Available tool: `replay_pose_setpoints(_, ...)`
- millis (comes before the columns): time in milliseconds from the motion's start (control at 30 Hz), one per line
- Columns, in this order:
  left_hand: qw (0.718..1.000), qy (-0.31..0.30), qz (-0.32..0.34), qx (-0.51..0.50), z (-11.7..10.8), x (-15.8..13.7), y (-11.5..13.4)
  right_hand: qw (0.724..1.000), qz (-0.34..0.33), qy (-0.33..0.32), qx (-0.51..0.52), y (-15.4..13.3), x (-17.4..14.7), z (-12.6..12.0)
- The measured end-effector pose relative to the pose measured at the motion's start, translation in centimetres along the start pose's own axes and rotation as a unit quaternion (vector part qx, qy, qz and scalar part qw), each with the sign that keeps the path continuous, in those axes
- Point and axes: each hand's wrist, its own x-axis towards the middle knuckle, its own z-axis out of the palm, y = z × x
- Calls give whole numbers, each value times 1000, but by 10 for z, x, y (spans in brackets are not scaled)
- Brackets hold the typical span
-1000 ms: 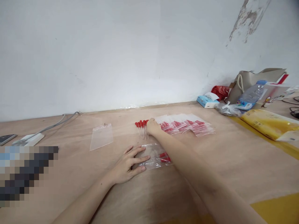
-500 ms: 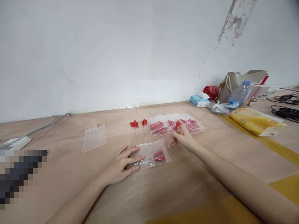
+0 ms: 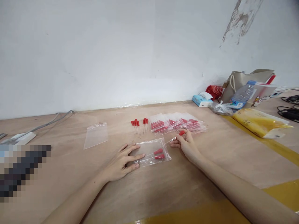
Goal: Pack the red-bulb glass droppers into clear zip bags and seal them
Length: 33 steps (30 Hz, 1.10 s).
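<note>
The left hand [image 3: 123, 161] lies flat and open on the counter [image 3: 163, 186], its fingers pressing the left edge of a clear bag [image 3: 151, 151] that has two red-capped droppers inside. The right hand [image 3: 185, 143] is just beside the bag, at about 2 o'clock from it, and its fingers are closed around one dropper [image 3: 175, 137]; the red cap is at the fingers and the thin tip points toward the bag's open right edge without touching it. At 12 o'clock from the bag some loose droppers [image 3: 139, 124] lie in a small group, and at 1 o'clock a row of filled bags [image 3: 179, 123] overlaps. An empty bag [image 3: 96, 134] lies well apart at 10 o'clock. The counter is bare between the two arms and toward the near edge. At 2 o'clock, far off by the wall, stand a bottle [image 3: 241, 95] and a yellow package [image 3: 259, 122].
</note>
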Motion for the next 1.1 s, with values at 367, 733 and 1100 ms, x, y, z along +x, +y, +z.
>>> replay_pose_setpoints(367,1000,16,-13,-5,-1,0,3,1000,4,2,-9,4,-6,0)
replay_pose_setpoints(733,999,29,-12,-14,1,0,3,897,-162,-152,-382,10,1,-6)
replay_pose_setpoints(1100,999,30,-18,-9,1,1,4,932,-86,-241,-256,13,-3,2)
